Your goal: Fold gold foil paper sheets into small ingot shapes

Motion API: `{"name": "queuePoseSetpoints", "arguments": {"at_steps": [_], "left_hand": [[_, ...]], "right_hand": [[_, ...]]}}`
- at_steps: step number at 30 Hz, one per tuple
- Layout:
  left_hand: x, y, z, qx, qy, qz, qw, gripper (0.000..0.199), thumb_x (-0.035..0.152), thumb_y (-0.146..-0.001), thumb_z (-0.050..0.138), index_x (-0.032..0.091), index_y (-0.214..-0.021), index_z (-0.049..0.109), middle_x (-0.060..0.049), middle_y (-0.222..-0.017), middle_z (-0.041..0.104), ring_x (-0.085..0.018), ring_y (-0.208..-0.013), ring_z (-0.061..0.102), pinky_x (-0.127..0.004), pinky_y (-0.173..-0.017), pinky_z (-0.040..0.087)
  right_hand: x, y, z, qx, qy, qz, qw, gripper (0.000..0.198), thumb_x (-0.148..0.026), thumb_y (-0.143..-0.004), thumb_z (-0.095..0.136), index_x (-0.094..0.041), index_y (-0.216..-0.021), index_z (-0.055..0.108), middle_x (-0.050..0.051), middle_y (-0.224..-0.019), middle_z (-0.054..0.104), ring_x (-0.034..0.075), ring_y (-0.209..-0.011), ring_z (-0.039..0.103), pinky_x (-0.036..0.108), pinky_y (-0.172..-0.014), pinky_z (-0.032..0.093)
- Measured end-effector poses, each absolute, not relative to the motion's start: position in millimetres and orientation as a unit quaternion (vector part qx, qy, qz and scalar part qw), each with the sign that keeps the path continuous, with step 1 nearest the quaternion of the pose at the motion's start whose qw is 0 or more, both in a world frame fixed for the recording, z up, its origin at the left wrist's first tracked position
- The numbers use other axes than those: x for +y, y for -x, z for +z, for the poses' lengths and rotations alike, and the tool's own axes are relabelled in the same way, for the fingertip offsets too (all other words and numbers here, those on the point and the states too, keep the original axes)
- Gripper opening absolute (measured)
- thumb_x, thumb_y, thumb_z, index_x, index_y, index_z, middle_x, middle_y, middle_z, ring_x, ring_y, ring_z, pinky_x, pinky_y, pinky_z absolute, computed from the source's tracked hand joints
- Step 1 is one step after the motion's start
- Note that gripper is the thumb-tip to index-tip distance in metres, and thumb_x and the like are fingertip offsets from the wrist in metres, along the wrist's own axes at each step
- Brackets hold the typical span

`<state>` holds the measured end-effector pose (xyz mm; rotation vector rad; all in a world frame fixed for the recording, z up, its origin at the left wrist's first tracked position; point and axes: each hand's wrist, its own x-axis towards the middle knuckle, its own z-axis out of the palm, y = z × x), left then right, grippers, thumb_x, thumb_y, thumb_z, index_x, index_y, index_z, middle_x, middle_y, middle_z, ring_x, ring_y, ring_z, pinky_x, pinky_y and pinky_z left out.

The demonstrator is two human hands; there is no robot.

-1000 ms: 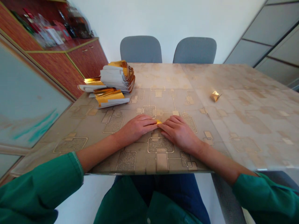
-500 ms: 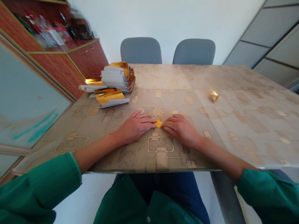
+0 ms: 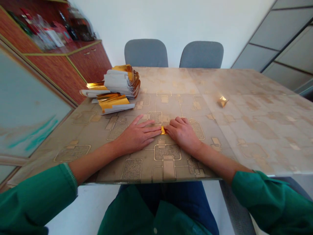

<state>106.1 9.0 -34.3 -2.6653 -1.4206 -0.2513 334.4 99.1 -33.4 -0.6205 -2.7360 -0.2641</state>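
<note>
A small folded piece of gold foil paper (image 3: pixel 163 130) lies flat on the patterned table (image 3: pixel 244 130) near the front edge. My left hand (image 3: pixel 137 134) rests palm down with its fingers spread, the fingertips pressing on the left end of the paper. From the right, my right hand (image 3: pixel 182 132) pinches and presses the same piece; most of the paper is hidden under both sets of fingers. Both forearms lie on the table, with green sleeves pushed up.
A stack of gold-and-white foil sheets (image 3: pixel 121 81) with a few loose ones (image 3: pixel 113 102) sits at the table's far left. A finished small gold folded piece (image 3: pixel 223 101) lies to the right. Two grey chairs (image 3: pixel 146 53) stand behind; a wooden cabinet (image 3: pixel 80 58) is at left.
My left hand's fingers have spread wider and flattened on the table. The gold paper is more covered than half a second ago. The view has shifted slightly.
</note>
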Motion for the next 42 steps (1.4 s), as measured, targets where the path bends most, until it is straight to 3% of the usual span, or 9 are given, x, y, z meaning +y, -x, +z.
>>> {"name": "queuePoseSetpoints", "arguments": {"at_steps": [4,8,18,24,28,33,37,42], "left_hand": [[7,-100,-32,-0.450,0.892,-0.045,0.023,0.049,0.044,-0.103,0.038,0.030,-0.150,0.035,-0.002,-0.151,0.045,-0.027,-0.147,0.029,-0.054,-0.120,-0.003],[7,-101,-29,-0.443,0.896,-0.032,0.011,0.061,0.058,-0.099,0.039,0.030,-0.153,0.030,-0.005,-0.154,0.041,-0.031,-0.147,0.027,-0.057,-0.119,-0.001],[-1,-93,-25,-0.428,0.903,-0.017,-0.022,0.063,0.056,-0.097,0.045,0.034,-0.153,0.026,-0.003,-0.158,0.032,-0.035,-0.148,0.022,-0.061,-0.118,-0.001],[2,-100,-21,-0.426,0.903,-0.044,-0.015,0.060,0.057,-0.094,0.051,0.030,-0.146,0.041,-0.006,-0.156,0.038,-0.032,-0.148,0.022,-0.059,-0.119,-0.001],[4,-104,-19,-0.429,0.902,-0.047,-0.016,0.057,0.057,-0.094,0.050,0.026,-0.142,0.048,-0.007,-0.156,0.037,-0.031,-0.148,0.023,-0.058,-0.120,-0.004],[-3,-100,-23,-0.449,0.892,-0.038,-0.024,0.059,0.055,-0.097,0.045,0.028,-0.149,0.037,-0.005,-0.157,0.035,-0.031,-0.148,0.024,-0.058,-0.119,-0.007],[-10,-94,-27,-0.453,0.891,-0.025,-0.026,0.066,0.055,-0.098,0.042,0.028,-0.155,0.023,-0.004,-0.159,0.029,-0.029,-0.149,0.020,-0.055,-0.119,-0.007],[-11,-96,-24,-0.444,0.895,-0.032,0.004,0.066,0.056,-0.097,0.043,0.025,-0.154,0.027,-0.006,-0.159,0.031,-0.029,-0.150,0.019,-0.053,-0.121,-0.005]], "right_hand": [[94,-331,-32,-0.955,0.237,-0.076,0.158,0.019,-0.026,-0.098,0.054,-0.019,-0.085,0.066,0.004,-0.085,0.065,0.022,-0.087,0.049,0.035,-0.080,0.027],[83,-324,-32,-0.942,0.279,-0.057,0.179,0.022,-0.033,-0.097,0.055,-0.018,-0.085,0.065,0.006,-0.088,0.066,0.023,-0.089,0.051,0.036,-0.080,0.028],[86,-338,-33,-0.893,0.383,0.144,0.187,0.012,-0.025,-0.092,0.060,-0.025,-0.101,0.068,0.004,-0.099,0.065,0.024,-0.096,0.053,0.035,-0.080,0.030],[84,-335,-27,-0.930,0.329,0.055,0.155,0.028,-0.017,-0.095,0.053,-0.027,-0.118,0.065,0.005,-0.100,0.065,0.023,-0.095,0.052,0.035,-0.079,0.030],[84,-328,-27,-0.952,0.269,-0.041,0.143,0.020,-0.023,-0.098,0.051,-0.026,-0.109,0.067,0.005,-0.097,0.064,0.024,-0.095,0.049,0.038,-0.086,0.028],[87,-334,-27,-0.958,0.251,-0.066,0.124,0.019,-0.025,-0.099,0.051,-0.026,-0.110,0.066,0.005,-0.097,0.063,0.024,-0.095,0.048,0.039,-0.089,0.027],[84,-347,-26,-0.966,0.232,-0.042,0.111,0.028,-0.024,-0.100,0.044,-0.025,-0.124,0.060,0.007,-0.111,0.061,0.024,-0.102,0.048,0.040,-0.099,0.026],[82,-360,-26,-0.971,0.213,0.009,0.106,0.041,-0.037,-0.100,0.044,-0.023,-0.138,0.052,0.011,-0.126,0.054,0.027,-0.113,0.045,0.046,-0.107,0.023]]}}
